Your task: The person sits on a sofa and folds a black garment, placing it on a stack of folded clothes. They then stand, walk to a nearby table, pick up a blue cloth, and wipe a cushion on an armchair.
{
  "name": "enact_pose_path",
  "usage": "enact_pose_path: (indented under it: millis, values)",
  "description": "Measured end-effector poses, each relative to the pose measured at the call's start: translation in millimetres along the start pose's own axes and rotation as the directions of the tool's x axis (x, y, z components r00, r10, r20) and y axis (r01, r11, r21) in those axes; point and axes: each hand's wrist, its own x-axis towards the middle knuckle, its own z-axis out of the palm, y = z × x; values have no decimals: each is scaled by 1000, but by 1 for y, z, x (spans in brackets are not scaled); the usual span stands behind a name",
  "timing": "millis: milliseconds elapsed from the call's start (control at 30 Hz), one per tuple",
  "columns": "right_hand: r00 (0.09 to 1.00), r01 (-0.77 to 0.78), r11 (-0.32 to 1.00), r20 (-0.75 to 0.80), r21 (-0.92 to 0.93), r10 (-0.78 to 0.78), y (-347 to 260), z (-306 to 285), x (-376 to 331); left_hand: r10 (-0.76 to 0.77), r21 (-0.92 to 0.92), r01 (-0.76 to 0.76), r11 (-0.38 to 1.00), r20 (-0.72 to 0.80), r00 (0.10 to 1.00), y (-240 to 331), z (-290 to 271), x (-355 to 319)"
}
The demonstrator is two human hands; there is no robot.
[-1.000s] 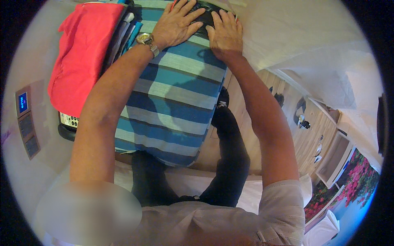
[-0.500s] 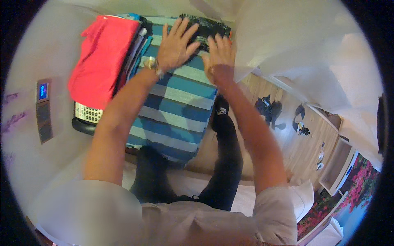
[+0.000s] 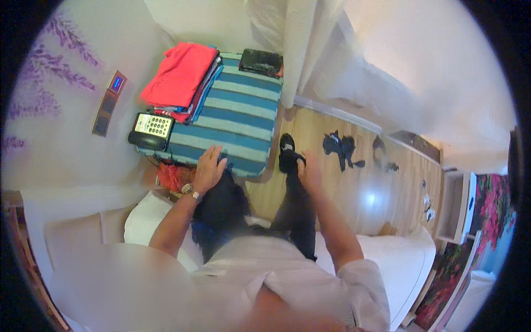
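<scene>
Left hand [image 3: 208, 170] loosely spread — right hand [image 3: 310, 174] blurred, grip unclear; soft folded clothes [image 3: 182, 76], glossy packet [image 3: 261, 62], striped fabric [image 3: 238, 117].

A flat, rectangular black bundle [image 3: 261, 62] lies at the far right corner of a blue-and-grey striped surface [image 3: 238, 119]; apart, to its left, sits a thick stack of folded clothes [image 3: 181, 77] (coral-red fabric uppermost).

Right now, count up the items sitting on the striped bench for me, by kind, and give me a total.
Telephone: 1
Stack of folded clothes: 1, counted as one pile
Dark flat bundle: 1
Total on the striped bench: 3
</scene>
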Motion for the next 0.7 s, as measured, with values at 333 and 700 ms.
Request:
enact_pose_path:
  millis: [333, 700]
  values:
    - [987, 121, 977, -79, -175, -137, 31, -28, -34, 27, 51, -29, 998, 34, 999, 24, -3, -44]
    - [990, -125, 982, 39, -143, 132, 57, -64, -44, -67, 245, 0, 969, 267, 961, 39, -5, -26]
